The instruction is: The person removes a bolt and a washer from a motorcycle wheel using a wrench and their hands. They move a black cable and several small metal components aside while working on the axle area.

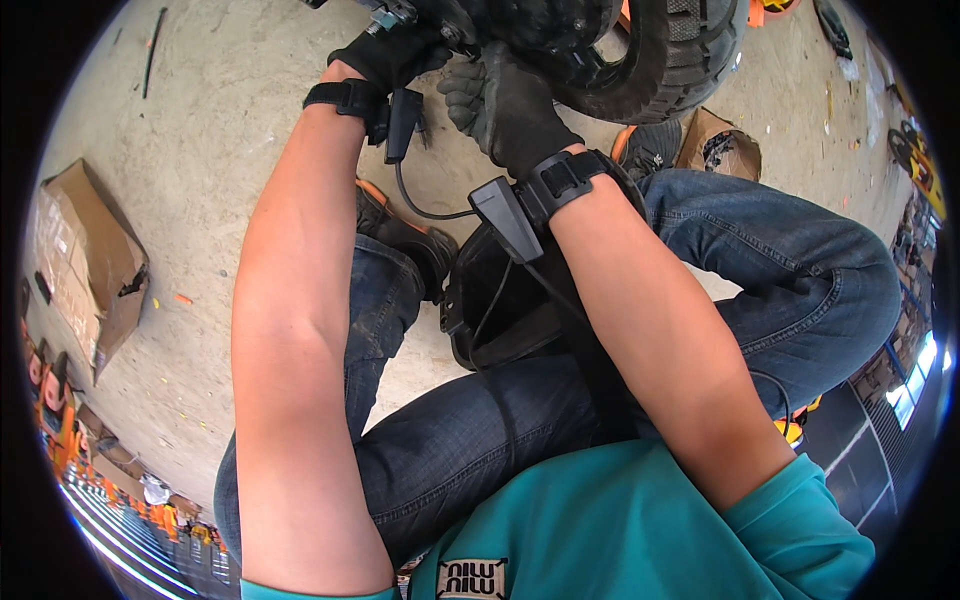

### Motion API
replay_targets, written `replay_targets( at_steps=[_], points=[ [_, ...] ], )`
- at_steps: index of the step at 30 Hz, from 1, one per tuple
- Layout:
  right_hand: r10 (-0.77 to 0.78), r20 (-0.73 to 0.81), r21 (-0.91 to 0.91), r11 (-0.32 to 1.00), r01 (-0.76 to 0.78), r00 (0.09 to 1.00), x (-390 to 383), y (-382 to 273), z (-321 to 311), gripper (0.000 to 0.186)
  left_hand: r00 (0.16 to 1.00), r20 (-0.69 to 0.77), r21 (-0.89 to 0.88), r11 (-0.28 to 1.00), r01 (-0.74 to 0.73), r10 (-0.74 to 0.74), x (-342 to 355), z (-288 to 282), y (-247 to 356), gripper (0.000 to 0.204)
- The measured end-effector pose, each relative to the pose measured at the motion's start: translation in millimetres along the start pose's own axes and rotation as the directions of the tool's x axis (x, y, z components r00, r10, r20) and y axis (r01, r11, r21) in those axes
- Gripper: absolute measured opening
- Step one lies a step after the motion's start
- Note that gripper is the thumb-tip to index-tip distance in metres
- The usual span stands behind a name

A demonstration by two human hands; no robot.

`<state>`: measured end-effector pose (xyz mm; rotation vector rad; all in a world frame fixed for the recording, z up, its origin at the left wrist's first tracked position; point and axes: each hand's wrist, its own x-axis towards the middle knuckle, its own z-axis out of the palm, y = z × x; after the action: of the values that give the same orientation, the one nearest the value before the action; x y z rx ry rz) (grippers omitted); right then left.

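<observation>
Crouched low so both arms could reach forward, the person pressed the gloved right hand (505, 100), fingers together, flat against the tyre (640, 60) to steady it, while the left hand (390, 52) curled around dark metal beside it

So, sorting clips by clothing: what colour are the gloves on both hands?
Black, on the left hand and right hand; head view.

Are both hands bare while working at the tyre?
No: the left hand and right hand each wear a black work glove at the black tyre.
</observation>
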<state>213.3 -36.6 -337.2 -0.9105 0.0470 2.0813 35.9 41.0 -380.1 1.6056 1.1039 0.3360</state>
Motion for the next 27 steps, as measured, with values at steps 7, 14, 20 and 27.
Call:
replay_targets(
  at_steps=[7,14,20,27],
  points=[
    [-0.201,-0.213,-0.332,0.935,0.123,0.956,-13.2,-0.6,25.5,0.026,0.994,0.052,-0.489,0.866,0.106,-0.093,6.5,7.8,0.7,0.020],
    [-0.232,-0.186,-0.179,0.963,0.199,0.955,-7.2,1.2,10.8,0.026,0.988,0.106,-0.704,0.693,0.152,-0.109,15.5,11.0,2.1,0.022],
    [0.080,-0.203,-0.067,0.993,-0.096,0.976,-18.1,-7.1,29.3,0.018,0.994,-0.030,0.116,0.988,-0.105,0.109,-0.6,-2.2,4.3,0.020],
    [-0.067,-0.159,-0.160,0.986,0.041,0.985,-11.7,-6.4,22.9,0.019,0.990,-0.070,-0.004,0.993,-0.119,0.119,1.1,3.7,10.1,0.012]
  ],
)
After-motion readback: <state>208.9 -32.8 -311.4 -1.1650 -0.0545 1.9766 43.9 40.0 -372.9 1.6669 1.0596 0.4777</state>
